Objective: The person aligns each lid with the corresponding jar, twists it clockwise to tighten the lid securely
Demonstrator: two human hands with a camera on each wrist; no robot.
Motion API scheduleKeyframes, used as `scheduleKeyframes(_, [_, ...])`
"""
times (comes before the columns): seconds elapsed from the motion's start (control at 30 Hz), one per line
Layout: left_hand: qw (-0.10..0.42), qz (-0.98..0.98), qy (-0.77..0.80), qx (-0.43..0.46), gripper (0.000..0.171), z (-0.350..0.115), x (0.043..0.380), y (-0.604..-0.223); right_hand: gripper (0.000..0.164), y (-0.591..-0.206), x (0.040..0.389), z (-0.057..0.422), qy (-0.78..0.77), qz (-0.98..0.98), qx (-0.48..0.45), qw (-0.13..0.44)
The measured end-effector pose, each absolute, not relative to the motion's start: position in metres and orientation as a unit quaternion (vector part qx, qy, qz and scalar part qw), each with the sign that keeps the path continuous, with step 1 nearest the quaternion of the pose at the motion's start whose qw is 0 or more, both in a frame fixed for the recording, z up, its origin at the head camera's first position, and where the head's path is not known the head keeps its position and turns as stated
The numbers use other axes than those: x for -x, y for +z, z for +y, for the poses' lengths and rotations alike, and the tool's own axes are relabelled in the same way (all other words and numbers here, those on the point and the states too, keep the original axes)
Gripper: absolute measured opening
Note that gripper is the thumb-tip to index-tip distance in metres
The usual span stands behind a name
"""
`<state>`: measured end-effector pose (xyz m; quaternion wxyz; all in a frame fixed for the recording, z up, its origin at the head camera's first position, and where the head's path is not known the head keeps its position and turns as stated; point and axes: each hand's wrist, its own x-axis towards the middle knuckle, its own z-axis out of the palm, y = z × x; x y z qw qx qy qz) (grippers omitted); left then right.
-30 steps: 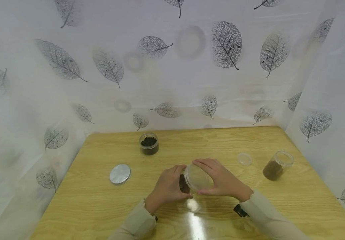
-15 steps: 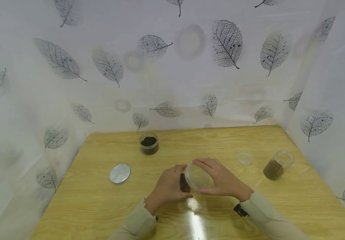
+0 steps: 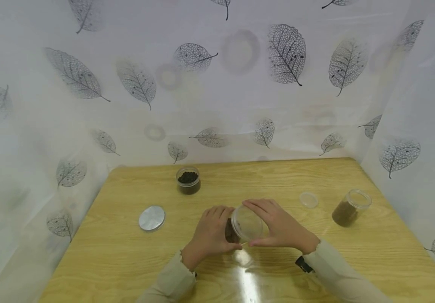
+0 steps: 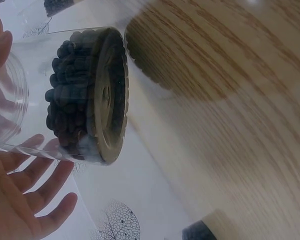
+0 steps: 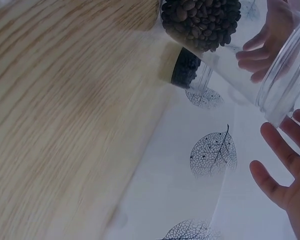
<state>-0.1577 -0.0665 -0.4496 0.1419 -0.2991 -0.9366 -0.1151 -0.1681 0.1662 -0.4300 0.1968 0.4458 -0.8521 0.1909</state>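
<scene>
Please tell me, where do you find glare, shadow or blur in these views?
Head view: a white glare streak on the wooden table; left wrist view: a dark patch, shadow or reflection, on the table beside the clear bean jar; right wrist view: the wood grain softens toward the leaf-print backdrop.

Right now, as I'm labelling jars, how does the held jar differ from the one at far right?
The held jar is between the left hand and right hand; the right-side jar stands untouched on the table. The held jar contains dark beans; the right-side jar contains lighter brown material, texture unclear. Both jars are clear, with room above their contents.
</scene>
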Motion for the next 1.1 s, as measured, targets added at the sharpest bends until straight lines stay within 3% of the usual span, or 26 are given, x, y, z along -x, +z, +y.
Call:
scheduleKeyframes(0.57, [0.155, -0.931, -0.126, 0.306, 0.098, -0.065, 0.158, -0.450, 0.100, -0.428, 0.175, 0.180, 0.179, -0.860, -0.449, 0.161])
scheduleKeyframes(1.1, [0.170, -0.931, -0.105, 0.306, 0.098, -0.064, 0.158, -0.450, 0.099, -0.427, 0.168, 0.176, 0.178, -0.879, -0.411, 0.166])
